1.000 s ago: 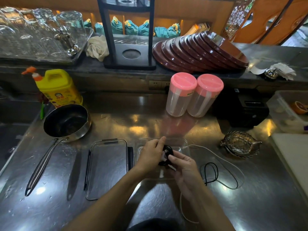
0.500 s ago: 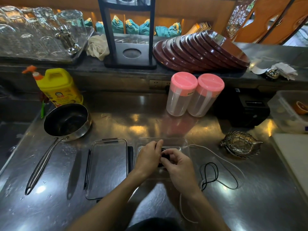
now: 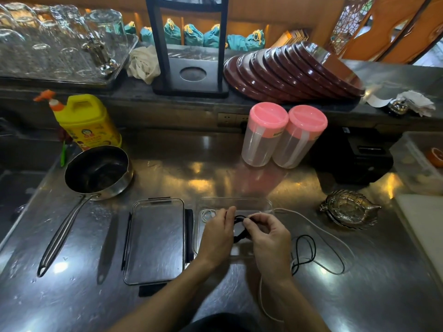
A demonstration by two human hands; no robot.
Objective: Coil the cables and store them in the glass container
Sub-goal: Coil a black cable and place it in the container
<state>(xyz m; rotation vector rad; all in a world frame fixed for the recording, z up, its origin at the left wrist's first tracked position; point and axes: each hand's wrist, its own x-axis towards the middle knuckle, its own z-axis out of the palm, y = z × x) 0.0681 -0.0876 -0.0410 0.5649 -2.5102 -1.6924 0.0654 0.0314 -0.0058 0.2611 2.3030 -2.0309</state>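
Note:
A clear glass container (image 3: 236, 202) sits on the steel counter in front of me, with a small coiled white cable (image 3: 207, 214) in its left end. Both hands hover over it. My left hand (image 3: 217, 236) and my right hand (image 3: 268, 233) pinch a coiled black cable (image 3: 239, 227) between them. The black cable's loose tail (image 3: 304, 251) loops on the counter to the right. A long white cable (image 3: 321, 230) runs from the container's right side, curves around and back toward me.
The container's lid (image 3: 155, 240) lies flat just left of the container. A saucepan (image 3: 98, 172) with a long handle is far left, with a yellow bottle (image 3: 87, 122) behind it. Two pink-lidded jars (image 3: 282, 135) stand behind. A metal dish (image 3: 348, 209) sits at the right.
Both hands moved forward over the container with the black coil, then the right hand drew slightly right. The black tail on the counter shifted a little.

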